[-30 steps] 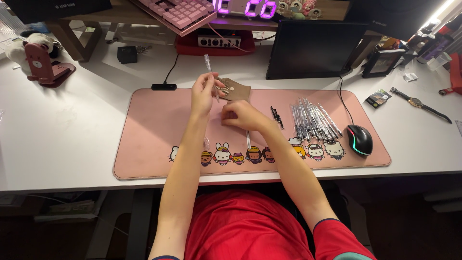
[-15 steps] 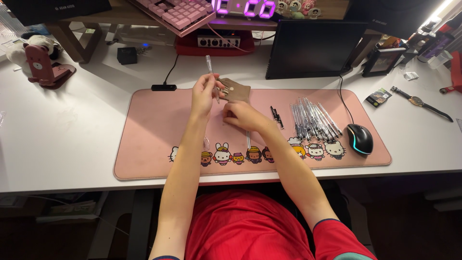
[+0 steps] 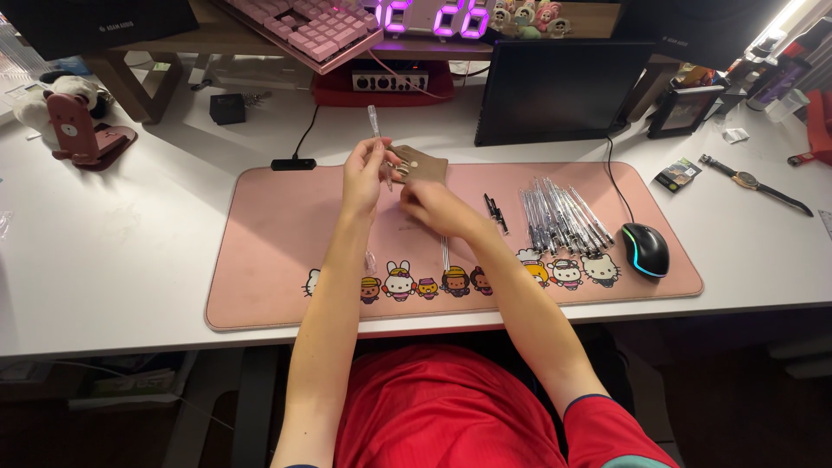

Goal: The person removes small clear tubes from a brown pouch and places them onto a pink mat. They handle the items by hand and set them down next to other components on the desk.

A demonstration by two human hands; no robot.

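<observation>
My left hand [image 3: 362, 176] holds a clear pen barrel [image 3: 377, 130] upright-tilted above the pink desk mat [image 3: 277, 260]. My right hand [image 3: 429, 206] hovers just right of it with fingers pinched together near the barrel's lower end; what it pinches is too small to tell. A small brown pouch [image 3: 419, 163] lies on the mat behind both hands. A thin pen part [image 3: 445, 253] lies on the mat beneath my right wrist. A pile of several clear pens [image 3: 562, 215] lies to the right, with two dark pen pieces [image 3: 495, 212] beside it.
A black mouse [image 3: 646, 249] sits at the mat's right end. A dark tablet [image 3: 562, 91] stands behind the mat. A pink keyboard [image 3: 303, 24] rests on a shelf, a wristwatch [image 3: 754, 183] lies far right, and a pink phone stand [image 3: 80, 130] is at left.
My right hand has drawn slightly down and right, away from the barrel in my left hand. The left hand has barely moved.
</observation>
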